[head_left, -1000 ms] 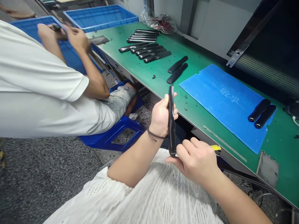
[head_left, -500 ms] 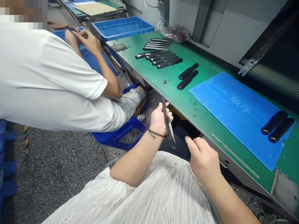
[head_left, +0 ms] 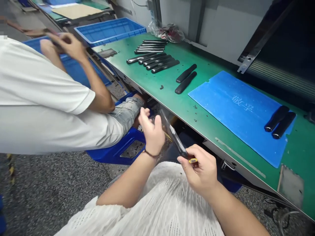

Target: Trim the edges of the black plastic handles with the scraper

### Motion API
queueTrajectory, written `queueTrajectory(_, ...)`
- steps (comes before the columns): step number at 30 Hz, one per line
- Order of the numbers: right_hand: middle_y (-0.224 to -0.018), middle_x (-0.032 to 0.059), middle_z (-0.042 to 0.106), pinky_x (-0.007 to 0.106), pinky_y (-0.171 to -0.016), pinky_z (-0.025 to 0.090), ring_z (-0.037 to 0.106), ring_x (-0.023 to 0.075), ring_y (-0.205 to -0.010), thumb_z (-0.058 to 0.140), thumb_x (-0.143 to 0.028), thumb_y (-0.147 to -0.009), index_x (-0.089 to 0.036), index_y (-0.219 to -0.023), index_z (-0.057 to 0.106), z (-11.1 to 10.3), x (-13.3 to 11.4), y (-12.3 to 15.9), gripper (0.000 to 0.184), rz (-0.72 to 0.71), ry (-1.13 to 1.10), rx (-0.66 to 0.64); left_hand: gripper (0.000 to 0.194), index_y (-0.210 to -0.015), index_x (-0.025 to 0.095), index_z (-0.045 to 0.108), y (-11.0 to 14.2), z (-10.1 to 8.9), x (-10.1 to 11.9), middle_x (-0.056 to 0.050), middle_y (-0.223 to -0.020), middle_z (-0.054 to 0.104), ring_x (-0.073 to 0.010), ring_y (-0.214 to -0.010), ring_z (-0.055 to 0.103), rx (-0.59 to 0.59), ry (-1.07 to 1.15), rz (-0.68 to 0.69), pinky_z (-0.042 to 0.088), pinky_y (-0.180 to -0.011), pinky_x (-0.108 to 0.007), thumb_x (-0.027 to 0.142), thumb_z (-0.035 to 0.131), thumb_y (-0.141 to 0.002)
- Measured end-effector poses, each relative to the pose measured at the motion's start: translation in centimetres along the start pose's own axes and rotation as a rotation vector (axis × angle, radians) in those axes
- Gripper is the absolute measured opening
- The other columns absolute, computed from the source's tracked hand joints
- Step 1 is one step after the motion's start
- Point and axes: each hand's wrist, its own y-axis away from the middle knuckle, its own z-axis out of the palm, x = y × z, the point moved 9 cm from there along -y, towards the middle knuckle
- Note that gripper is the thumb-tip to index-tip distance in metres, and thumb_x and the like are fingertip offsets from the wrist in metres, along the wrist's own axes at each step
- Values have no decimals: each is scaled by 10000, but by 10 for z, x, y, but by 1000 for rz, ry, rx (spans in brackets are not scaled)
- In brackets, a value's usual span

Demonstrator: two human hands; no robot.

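Note:
My right hand [head_left: 203, 165] is closed on the lower end of a long, glossy black handle-shaped piece [head_left: 175, 136]. A small yellow-edged item [head_left: 193, 160] pokes out between the same fingers; its kind is unclear. The black piece slants up and left, its far end blurred near the bench edge. Left of it, my left hand [head_left: 153, 131] is open with thumb and fingers apart, holding nothing. Similar black pieces [head_left: 165, 65] lie in a group on the green bench top. Another pair [head_left: 185, 82] rests nearer the middle, and two more [head_left: 284, 126] lie on the blue sheet.
The green bench [head_left: 152, 95] runs diagonally, with a blue sheet [head_left: 228, 108] and a grey plate [head_left: 291, 185] on it. A co-worker in a white shirt [head_left: 41, 88] sits at left on a blue stool [head_left: 118, 147]. Blue crate [head_left: 110, 31] stands beyond.
My left hand has let go of the black piece and moved left, opening. My right hand has closed on its lower end. The view has shifted, so the bench appears further left.

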Motion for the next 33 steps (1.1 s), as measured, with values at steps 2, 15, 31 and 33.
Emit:
queueTrajectory(2, -770, 12, 501, 191, -606, 336, 430, 43, -693, 651, -226, -992, -108, -923, 592, -5, -6, 1, 150, 10, -28, -40, 409, -1309, 152, 618, 26, 12, 46, -193, -1404, 565, -294, -1353, 513, -258, -159, 464, 405, -1107, -415, 438, 532, -1030)
queueTrajectory(15, -777, 26, 431, 255, -671, 195, 271, 109, -725, 478, -525, -1083, -120, -975, 582, -31, -29, -1, 432, -232, 456, -344, 391, -713, 188, 456, 81, 54, 63, -52, -605, 488, -172, -572, 405, -969, -123, 609, 308, -673, -354, 273, 286, -1055)
queueTrajectory(31, -685, 35, 343, 293, -700, 82, 206, 133, -725, 474, -619, -1057, -128, -767, 441, -36, -38, -3, 571, -394, 721, -115, 388, -727, 164, 466, 91, 56, 60, -23, -644, 481, -133, -605, 400, -829, -69, 517, 310, -639, -337, 221, 316, -1080)
queueTrajectory(33, -678, 34, 353, 295, -702, 90, 218, 130, -725, 448, -613, -1069, -131, -806, 482, -39, -38, 0, 550, -417, 781, -48, 419, -725, 158, 476, 94, 56, 54, -20, -652, 480, -124, -611, 414, -808, -87, 426, 320, -637, -322, 245, 313, -1101)
